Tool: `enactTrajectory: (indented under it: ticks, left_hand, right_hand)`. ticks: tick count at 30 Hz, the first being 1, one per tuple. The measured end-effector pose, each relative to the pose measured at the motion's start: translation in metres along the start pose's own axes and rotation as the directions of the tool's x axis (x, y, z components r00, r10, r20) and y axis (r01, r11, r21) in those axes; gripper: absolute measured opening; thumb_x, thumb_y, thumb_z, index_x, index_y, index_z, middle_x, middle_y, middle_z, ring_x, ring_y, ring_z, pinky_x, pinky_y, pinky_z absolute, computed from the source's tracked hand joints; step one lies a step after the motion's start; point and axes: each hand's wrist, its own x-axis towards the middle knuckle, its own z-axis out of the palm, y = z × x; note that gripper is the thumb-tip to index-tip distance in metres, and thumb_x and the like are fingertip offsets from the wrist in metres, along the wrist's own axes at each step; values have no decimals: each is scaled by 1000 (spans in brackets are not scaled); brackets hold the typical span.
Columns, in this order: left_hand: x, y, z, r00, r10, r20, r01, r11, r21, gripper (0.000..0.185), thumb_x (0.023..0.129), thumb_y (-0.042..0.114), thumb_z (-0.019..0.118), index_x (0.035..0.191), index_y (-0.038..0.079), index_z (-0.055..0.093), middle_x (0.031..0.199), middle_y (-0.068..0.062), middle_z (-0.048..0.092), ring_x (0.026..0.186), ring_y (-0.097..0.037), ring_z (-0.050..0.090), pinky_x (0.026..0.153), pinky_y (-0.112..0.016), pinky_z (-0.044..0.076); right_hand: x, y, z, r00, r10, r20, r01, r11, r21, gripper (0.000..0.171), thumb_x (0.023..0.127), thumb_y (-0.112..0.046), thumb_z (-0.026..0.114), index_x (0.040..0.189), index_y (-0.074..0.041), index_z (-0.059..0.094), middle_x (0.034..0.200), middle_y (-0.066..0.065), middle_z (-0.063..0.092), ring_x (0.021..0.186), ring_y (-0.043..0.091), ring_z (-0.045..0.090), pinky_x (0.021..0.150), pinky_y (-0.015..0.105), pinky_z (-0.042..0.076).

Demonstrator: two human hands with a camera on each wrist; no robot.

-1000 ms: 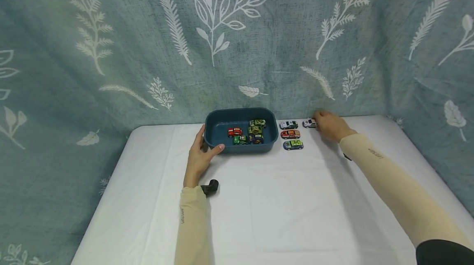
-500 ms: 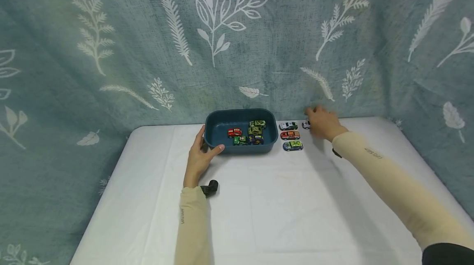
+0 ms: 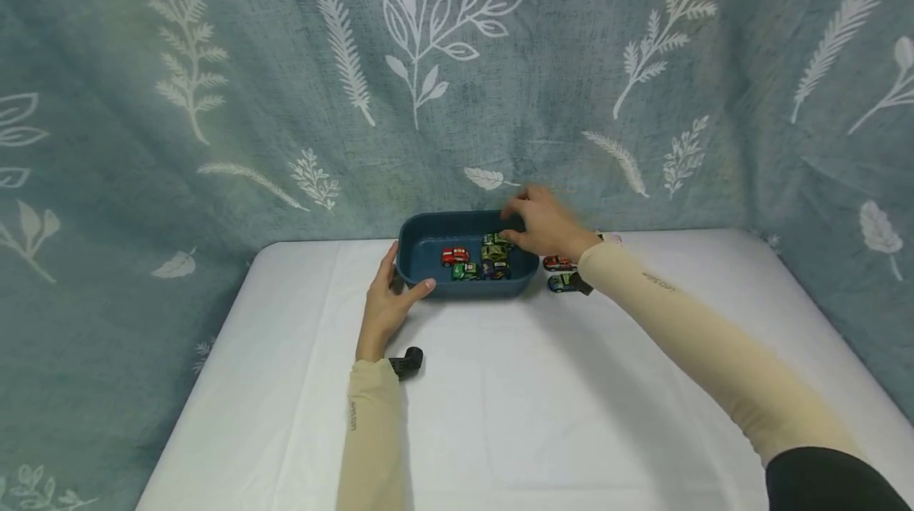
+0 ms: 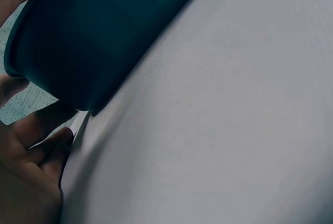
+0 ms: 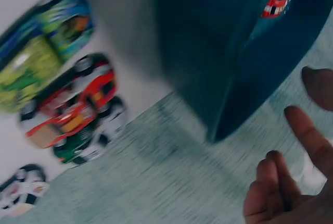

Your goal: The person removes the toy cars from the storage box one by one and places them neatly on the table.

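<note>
At the left of centre in the head view, the left hand [image 3: 386, 306] rests on the white table [image 3: 571, 416] with its thumb against the near left corner of the dark blue tray [image 3: 412, 255] and its fingers along the tray's left wall, bracing it rather than closing round it; the left wrist view shows the same corner close against the palm. Just below that wrist lies a small black object [image 3: 407, 361]. A wide stretch of bare tabletop runs from the tray's near edge down to the bottom of the frame. Inside the tray, toward its right half, sit about 5 toy cars, among them a red car [image 3: 454, 255] and a green car [image 3: 464, 270]. Above the tray's right end hangs the right hand [image 3: 544, 223], fingers loosely spread and holding nothing, as the right wrist view confirms. Right of the tray's outer wall, an orange car [image 3: 558, 263] and a blue and green car [image 3: 560, 282] stand on the table, partly hidden by the forearm; the blurred wrist view suggests 2 more cars beyond them, near the patterned curtain [image 3: 214, 98] at the table's far edge.
</note>
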Motion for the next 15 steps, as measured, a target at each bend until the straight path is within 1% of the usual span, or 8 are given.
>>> enactTrajectory:
  ticks: [3, 5, 7, 11, 15]
  left_hand:
    - [1, 0, 0, 1000, -1, -5, 1, 1000, -5, 103, 86, 43, 89, 169, 38, 27, 168, -18, 41, 154, -38, 43, 127, -55, 36]
    - [0, 0, 0, 1000, -6, -7, 6, 1000, -13, 103, 86, 43, 89, 168, 39, 28, 168, -18, 41, 154, -39, 43, 127, -56, 35]
    - [1, 0, 0, 1000, -10, -4, 9, 1000, -20, 103, 85, 43, 89, 168, 40, 28, 168, -18, 40, 154, -40, 43, 127, -57, 35]
    - [2, -2, 1, 1000, -5, 1, 5, 1000, -23, 103, 86, 44, 89, 168, 40, 28, 169, -17, 39, 155, -39, 42, 127, -56, 35]
    - [3, -3, 0, 1000, 1, -3, -2, 1000, -25, 102, 85, 44, 89, 168, 40, 29, 170, -16, 38, 155, -39, 42, 127, -55, 35]
  right_hand:
    - [13, -15, 8, 998, -62, 30, 63, 997, -50, 36, 100, -37, 76, 128, -14, 74, 149, 21, 50, 138, 42, 45, 111, 60, 45]
    - [20, -23, 13, 994, -94, 48, 98, 991, -90, 36, 99, -39, 76, 127, -15, 76, 153, 21, 48, 141, 41, 43, 113, 58, 44]
    - [26, -29, 18, 992, -113, 58, 119, 987, -108, 36, 98, -40, 78, 125, -16, 77, 158, 21, 44, 144, 41, 41, 116, 58, 43]
    - [36, -36, 25, 989, -137, 59, 144, 980, -140, 34, 96, -42, 80, 120, -18, 80, 165, 18, 38, 149, 40, 35, 119, 62, 37]
    - [44, -37, 32, 989, -131, 75, 141, 979, -147, 30, 97, -45, 78, 115, -22, 82, 169, 16, 34, 153, 40, 30, 120, 63, 34]
